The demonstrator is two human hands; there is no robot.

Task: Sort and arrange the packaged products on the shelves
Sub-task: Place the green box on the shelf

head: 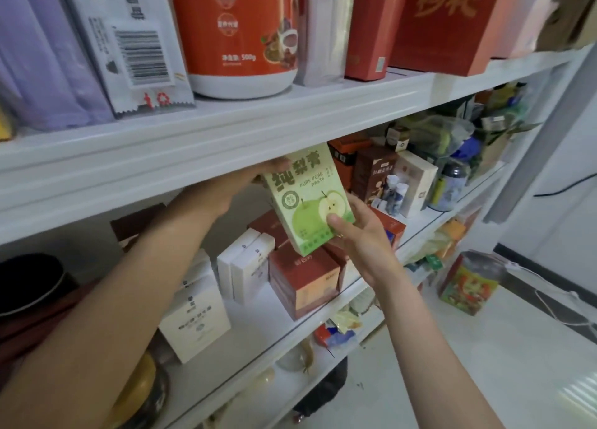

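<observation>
A green-and-cream pear paste box [308, 199] is held tilted in the opening of the middle shelf [420, 231], just under the upper shelf board [226, 137]. My left hand [226, 189] grips its top left corner from behind. My right hand [358, 234] holds its lower right corner, thumb on the front face. Below the box stand dark red boxes [303, 283], white boxes [248, 267] and a larger white box [197, 315] on the same shelf.
The upper shelf carries an orange tub [239, 34], red boxes [452, 21], purple packs [42, 57] and a white barcode pouch [135, 47]. Further right on the middle shelf are brown and cream boxes [397, 183] and bagged goods [452, 137]. A colourful box [468, 283] sits on the floor.
</observation>
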